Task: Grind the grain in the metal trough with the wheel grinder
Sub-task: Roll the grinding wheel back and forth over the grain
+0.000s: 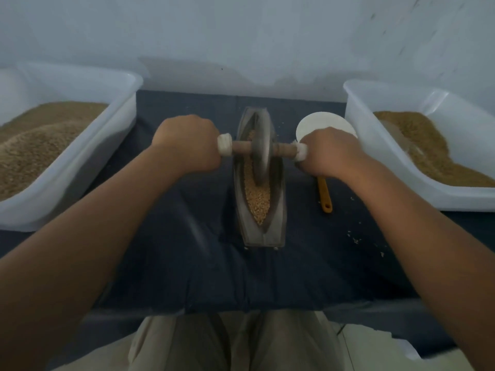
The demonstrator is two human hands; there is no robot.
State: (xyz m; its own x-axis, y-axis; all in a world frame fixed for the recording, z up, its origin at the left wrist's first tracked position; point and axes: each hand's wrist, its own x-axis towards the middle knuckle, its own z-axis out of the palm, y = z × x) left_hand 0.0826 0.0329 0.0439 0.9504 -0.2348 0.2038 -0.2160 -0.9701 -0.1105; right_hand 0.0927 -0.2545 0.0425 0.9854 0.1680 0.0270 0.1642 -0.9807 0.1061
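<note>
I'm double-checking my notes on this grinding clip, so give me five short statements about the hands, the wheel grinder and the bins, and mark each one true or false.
1. Both the left hand and the right hand grip the wooden axle of the grey metal wheel grinder. True.
2. The wheel stands in the boat-shaped metal trough, on tan grain. True.
3. The white plastic bin on the left is empty. False: it holds a heap of grain.
4. The orange plastic spoon handle lies left of the trough. False: it lies right of it, below the right hand.
5. A round white dish sits between the trough and the white plastic bin on the right. True.
</note>
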